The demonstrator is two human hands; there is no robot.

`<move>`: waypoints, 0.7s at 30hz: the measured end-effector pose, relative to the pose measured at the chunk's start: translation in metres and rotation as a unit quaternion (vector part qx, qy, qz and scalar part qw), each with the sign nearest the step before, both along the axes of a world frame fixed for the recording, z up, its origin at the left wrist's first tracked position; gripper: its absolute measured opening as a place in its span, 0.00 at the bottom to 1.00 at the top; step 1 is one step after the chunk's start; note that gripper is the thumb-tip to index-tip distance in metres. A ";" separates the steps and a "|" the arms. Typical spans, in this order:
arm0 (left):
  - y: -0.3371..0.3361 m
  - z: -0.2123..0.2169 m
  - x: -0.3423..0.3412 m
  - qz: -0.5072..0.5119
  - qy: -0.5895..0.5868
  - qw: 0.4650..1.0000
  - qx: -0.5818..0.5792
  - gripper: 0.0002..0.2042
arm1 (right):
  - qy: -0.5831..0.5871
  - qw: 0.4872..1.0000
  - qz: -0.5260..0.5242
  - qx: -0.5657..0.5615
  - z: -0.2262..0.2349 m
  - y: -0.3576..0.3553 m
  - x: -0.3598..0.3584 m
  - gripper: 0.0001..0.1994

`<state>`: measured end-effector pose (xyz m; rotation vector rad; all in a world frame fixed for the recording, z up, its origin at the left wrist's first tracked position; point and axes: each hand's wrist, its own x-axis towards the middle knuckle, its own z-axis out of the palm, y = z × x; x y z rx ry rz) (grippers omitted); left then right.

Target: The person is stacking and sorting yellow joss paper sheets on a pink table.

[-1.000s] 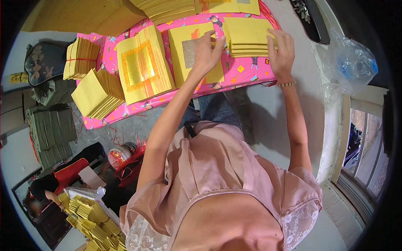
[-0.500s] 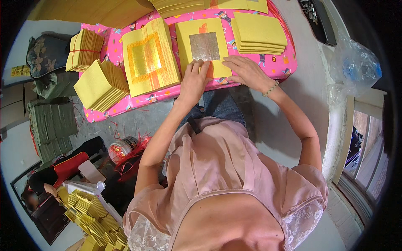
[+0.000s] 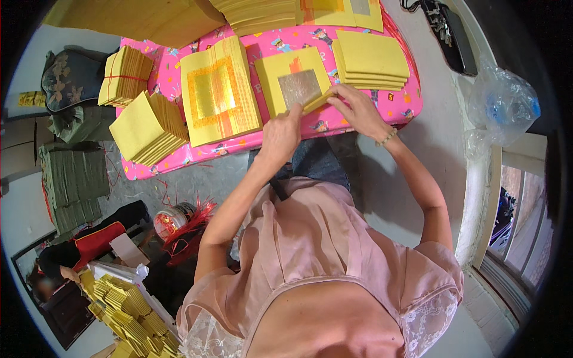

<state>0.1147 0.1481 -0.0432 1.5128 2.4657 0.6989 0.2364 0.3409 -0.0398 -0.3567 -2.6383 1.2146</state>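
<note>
A yellow paper sheet with a silver square and an orange streak lies on the pink table. Its near edge is lifted and rolled over toward the silver square. My left hand is closed on the left end of that edge, thumb side up. At the other end, my right hand pinches the same folded edge, a beaded bracelet on its wrist. Left of the sheet rests a thick stack of yellow paper with a gold square on top. Folded yellow papers are piled to the right.
The table wears a pink patterned cover. On its left are a bundle tied with red string and a fanned folded stack; more paper stacks line the far side. A tub with red strands stands below left. Another person sits lower left.
Both hands have gone from lying flat on the sheet to gripping its near edge, which is now raised and folded over, partly covering the silver square's near side.
</note>
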 end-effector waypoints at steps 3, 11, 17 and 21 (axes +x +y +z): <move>-0.007 0.006 0.002 0.023 -0.016 0.999 0.015 0.06 | 0.037 0.999 -0.025 -0.014 0.013 -0.011 -0.002 0.11; -0.014 0.021 0.019 0.034 -0.084 0.982 0.163 0.20 | 0.130 0.991 -0.012 0.033 0.028 -0.023 -0.009 0.09; -0.012 0.023 0.009 0.056 -0.079 0.972 0.216 0.27 | 0.164 0.980 0.083 0.077 0.061 -0.031 -0.034 0.13; -0.017 0.038 0.010 0.086 -0.086 0.958 0.261 0.27 | 0.197 0.978 0.029 0.070 0.092 -0.016 -0.055 0.14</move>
